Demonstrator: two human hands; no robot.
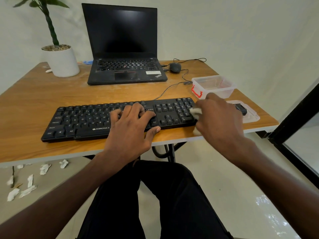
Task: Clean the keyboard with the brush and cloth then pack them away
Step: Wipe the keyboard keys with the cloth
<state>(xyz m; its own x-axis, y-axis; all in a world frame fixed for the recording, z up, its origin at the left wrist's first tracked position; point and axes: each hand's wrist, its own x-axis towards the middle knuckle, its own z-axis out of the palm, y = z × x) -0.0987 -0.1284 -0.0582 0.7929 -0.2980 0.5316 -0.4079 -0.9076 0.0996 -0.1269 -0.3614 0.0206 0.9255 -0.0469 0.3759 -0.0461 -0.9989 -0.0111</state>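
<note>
Wiping the number pad is the step in hand, judging by where the cloth sits. Nearest, the right hand point(219, 121) bunches a small off-white cloth point(196, 112) in curled fingers and presses it on the right end of the black wired keyboard point(82, 121), at the pad's outer columns; a fold of the cloth also hangs below the hand over the keyboard's front edge. The left hand point(131, 128) lies flat on the keys near the Enter block, fingers spread and slightly bent, thumb hooked over the front edge, bracing the board.

To do this well, I judge the left hand should keep that downward pressure so the keyboard does not skate on the wooden tabletop point(34, 94), which is dusty. Short strokes along the key rows, with the cloth folded to a clean face, would lift dirt rather than push it into the gaps. The keyboard's right end lies close to the tabletop's front edge, so a hard sideways swipe could nudge it off.

Just beyond the right hand, a dark object that may be the brush point(240, 108) rests on a clear plastic lid point(250, 118); I cannot tell for sure. Behind it stands the clear plastic box with red clasps point(214, 86), open and ready for packing. Farther back sit a black laptop point(124, 49), a dark mouse point(175, 67) and a white plant pot point(63, 61).
</note>
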